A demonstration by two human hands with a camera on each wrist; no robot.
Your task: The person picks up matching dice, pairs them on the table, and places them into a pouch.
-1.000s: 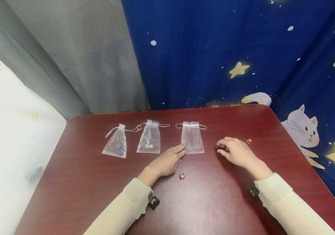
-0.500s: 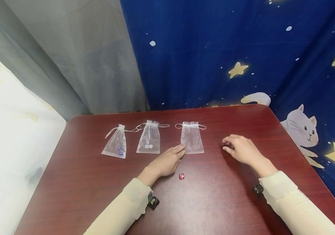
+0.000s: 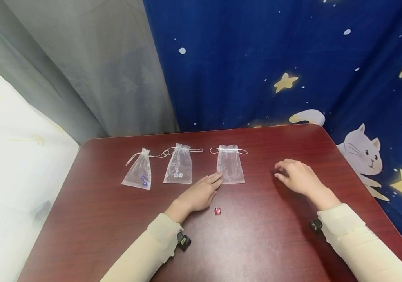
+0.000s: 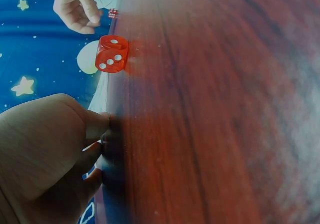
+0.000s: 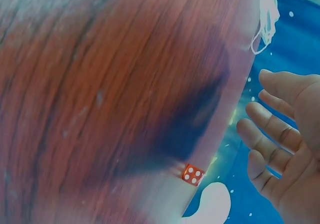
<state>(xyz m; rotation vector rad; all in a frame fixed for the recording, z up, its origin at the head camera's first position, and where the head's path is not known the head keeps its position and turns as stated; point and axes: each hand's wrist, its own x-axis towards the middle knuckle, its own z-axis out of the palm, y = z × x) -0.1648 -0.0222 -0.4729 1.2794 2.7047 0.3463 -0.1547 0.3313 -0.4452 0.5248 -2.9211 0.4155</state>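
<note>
My left hand (image 3: 199,194) rests on the table, its fingers extended and the tips right at the lower left corner of a sheer white drawstring bag (image 3: 230,166) that lies flat. Close to its thumb side is a translucent red die (image 3: 217,211) with white pips, large in the left wrist view. My right hand (image 3: 299,177) hovers over the right side of the table with loosely bent fingers and nothing between them. A second red die (image 5: 192,174) shows beyond that hand in the right wrist view; the hand hides it in the head view.
Two more drawstring bags lie to the left: one bag (image 3: 183,162) holds white dice (image 3: 178,175), the other (image 3: 138,168) small blue-purple pieces (image 3: 145,181). The dark red table (image 3: 257,250) ends at a blue star-patterned curtain (image 3: 243,70) and a grey curtain (image 3: 116,66).
My right hand has moved right and slightly away across the table, covering the far red die in the head view. The left hand, bags and near die stay put.
</note>
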